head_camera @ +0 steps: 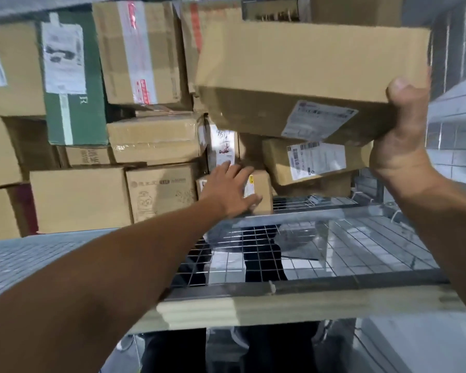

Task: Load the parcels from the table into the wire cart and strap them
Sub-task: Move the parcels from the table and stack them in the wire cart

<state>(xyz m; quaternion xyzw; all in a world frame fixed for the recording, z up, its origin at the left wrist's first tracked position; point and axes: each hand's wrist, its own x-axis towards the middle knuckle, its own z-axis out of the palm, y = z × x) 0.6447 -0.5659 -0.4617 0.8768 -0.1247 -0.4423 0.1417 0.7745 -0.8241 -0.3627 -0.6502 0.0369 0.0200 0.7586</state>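
Right hand raised, curled round the near right corner of a flat parcel. We see the thumb lying up the side facing us and the palm under the bottom edge; the fingers behind are hidden. The parcel is off the stack, tilted, its white shipping label just left of the thumb.

Left hand reaches forward and lower, fingers straight and fanned apart, lying flat against a small carton with a yellow-marked sticker. It holds nothing.

Between the two hands, directly below the lifted parcel, sits a labelled parcel, slanted. We cannot tell whether the two touch.

Left of the left hand and above it we note stacked cartons filling the wire cart, among them a green carton with a pale label.

Below both forearms runs the cart's mesh panel and grey rail. Through the mesh we make out pale floor tiles and dark shapes, too blurred to name.
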